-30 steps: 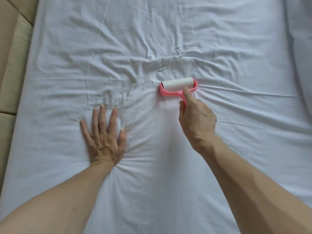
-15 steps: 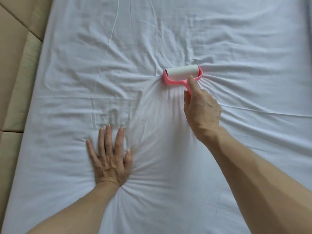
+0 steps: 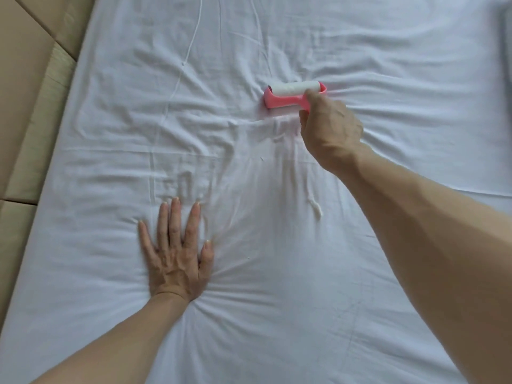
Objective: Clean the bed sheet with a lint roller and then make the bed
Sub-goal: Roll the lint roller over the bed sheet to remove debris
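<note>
Far right of centre on the bed sheet [image 3: 277, 314], the lint roller [image 3: 293, 97] sits at the far end of the right hand [image 3: 329, 131], which grips its pink handle.

On the roller, the white roll lies on the sheet with its long axis running left to right, the pink frame cupping its near side; the handle points back toward the near right and disappears into the curled fingers, with one finger laid up along the frame. Well apart, at the near left, the left hand [image 3: 177, 250] presses flat on the sheet, fingers straight and slightly spread, pointing far. White and heavily creased, the sheet has folds fanning out from both hands. Beige padded panels [image 3: 25, 106] run along the bed's left edge.
</note>
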{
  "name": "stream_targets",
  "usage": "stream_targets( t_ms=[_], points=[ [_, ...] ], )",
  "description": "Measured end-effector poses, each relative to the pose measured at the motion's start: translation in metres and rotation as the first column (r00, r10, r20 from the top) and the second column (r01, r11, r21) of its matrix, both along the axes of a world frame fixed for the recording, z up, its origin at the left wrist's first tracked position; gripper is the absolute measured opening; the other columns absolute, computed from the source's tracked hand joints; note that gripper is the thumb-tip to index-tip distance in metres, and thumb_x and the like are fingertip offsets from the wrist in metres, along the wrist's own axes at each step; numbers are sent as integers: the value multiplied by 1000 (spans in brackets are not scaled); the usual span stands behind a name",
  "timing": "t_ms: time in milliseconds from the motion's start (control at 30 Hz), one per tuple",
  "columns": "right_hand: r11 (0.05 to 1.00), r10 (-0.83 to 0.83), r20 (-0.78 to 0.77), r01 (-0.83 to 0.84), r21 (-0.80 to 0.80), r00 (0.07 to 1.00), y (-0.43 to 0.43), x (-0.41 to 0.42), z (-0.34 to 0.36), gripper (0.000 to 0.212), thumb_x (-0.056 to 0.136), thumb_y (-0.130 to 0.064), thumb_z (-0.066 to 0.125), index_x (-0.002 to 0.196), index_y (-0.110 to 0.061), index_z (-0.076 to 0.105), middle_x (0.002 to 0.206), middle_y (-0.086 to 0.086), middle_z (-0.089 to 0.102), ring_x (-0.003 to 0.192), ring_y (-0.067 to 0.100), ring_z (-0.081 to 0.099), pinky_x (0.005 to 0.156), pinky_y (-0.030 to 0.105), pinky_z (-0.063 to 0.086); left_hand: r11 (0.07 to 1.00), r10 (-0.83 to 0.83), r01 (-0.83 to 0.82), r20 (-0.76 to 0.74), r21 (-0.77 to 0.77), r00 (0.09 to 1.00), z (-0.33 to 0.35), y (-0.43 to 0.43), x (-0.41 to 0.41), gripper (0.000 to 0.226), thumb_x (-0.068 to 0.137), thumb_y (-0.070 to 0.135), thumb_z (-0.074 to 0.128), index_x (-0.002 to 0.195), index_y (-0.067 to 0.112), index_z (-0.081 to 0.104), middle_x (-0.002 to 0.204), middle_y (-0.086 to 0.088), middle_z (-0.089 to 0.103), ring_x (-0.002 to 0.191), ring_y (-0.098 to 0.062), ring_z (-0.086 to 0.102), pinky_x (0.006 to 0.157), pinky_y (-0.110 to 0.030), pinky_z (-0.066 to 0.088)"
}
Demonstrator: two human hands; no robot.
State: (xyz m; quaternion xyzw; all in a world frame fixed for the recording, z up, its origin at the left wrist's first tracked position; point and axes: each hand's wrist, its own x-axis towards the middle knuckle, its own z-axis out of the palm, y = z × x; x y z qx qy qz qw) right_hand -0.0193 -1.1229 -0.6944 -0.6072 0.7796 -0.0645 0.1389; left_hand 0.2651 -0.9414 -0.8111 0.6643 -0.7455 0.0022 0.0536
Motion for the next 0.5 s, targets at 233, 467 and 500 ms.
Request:
stream_targets(
  t_ms=[233,467,500],
  points=[
    [997,-25,139,36,-75,990,8,15,-19,40,104,-28,43,144,-25,42,116,9,66,105,35,61,70,36,34,1000,-6,6,-27,-8,1000,-7,-4,0,71,92,44,34,157,15,36,167,-15,20,155,-33,18,118,-71,8],
    [997,-43,173,54,-60,984,113,21,-18,56,103,-31,47,156,-35,29,102,8,68,92,32,62,69,39,44,1000,-1,1,-27,-1,1000,-6,-4,0,71,92,43,34,159,17,33,168,-16,19,155,-33,17,119,-70,7],
    [997,-60,175,69,-46,983,131,23,-17,57,103,-33,47,156,-36,28,98,8,66,89,31,62,69,40,45,1000,-1,1,-30,-2,1000,-6,-4,-1,71,93,43,34,159,17,33,168,-16,19,156,-32,17,119,-70,7]
  ],
)
